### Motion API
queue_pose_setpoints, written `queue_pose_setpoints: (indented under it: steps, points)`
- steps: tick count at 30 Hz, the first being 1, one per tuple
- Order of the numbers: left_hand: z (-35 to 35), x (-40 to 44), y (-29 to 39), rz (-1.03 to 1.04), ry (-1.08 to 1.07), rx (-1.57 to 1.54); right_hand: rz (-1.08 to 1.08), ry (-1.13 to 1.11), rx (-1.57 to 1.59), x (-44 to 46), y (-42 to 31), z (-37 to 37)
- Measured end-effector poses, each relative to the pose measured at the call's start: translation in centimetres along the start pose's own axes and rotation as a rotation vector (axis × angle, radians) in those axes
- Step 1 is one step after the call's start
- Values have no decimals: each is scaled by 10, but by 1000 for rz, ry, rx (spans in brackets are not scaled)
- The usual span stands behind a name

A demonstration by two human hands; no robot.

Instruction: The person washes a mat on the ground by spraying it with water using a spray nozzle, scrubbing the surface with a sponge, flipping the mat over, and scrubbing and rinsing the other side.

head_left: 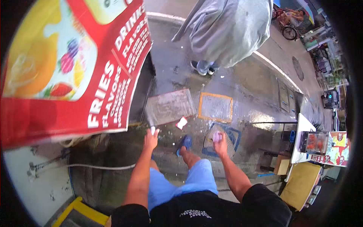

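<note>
My left hand (150, 140) is closed on a white hose, whose pale end (152, 129) sticks out past the fingers. A length of the hose (102, 166) runs from the wall at left and passes out of sight behind my left forearm. A blurred whitish streak lies ahead of the hose end, perhaps water. My right hand (220, 145) grips a small pinkish see-through container (217, 136), its exact kind unclear. Below that hand lies a blue-framed floor mat or grate (236, 138). A white and red scrap (182, 122) sits on the wet pavement between both hands.
A large red drinks-and-fries sign (109, 83) looms at upper left. Grey slab (170, 106) and orange-edged cover (215, 107) lie ahead. A person in a loose grey garment (230, 30) stands beyond. At right is a white table (301, 132) with a display case (317, 143).
</note>
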State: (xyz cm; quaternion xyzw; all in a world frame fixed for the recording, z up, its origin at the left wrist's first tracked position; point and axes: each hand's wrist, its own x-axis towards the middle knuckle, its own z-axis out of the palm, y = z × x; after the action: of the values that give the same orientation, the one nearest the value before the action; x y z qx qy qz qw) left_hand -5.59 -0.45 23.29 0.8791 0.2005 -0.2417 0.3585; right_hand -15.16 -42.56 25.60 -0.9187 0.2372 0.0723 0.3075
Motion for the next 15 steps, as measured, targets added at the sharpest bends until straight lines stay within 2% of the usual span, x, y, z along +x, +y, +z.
queue_pose_setpoints:
  steps: [3, 6, 9, 11, 13, 15]
  points:
    - [-11, -30, -4, -16, 6, -92, -108, -100, 107, -19, -15, 19]
    - [-22, -40, -23, -29, -30, -141, 0, -109, 289, -65, -94, 46]
    - [-40, -57, -41, -4, -55, -171, 58, -232, 440, -126, -168, 80]
    - [-57, -69, -49, 25, -65, -185, 173, -312, 596, -159, -195, 123]
    - [-78, -78, -55, 75, -150, -223, 202, -341, 646, -183, -209, 159]
    - [-50, -59, -92, -35, -185, -338, 272, -366, 794, -205, -247, 170]
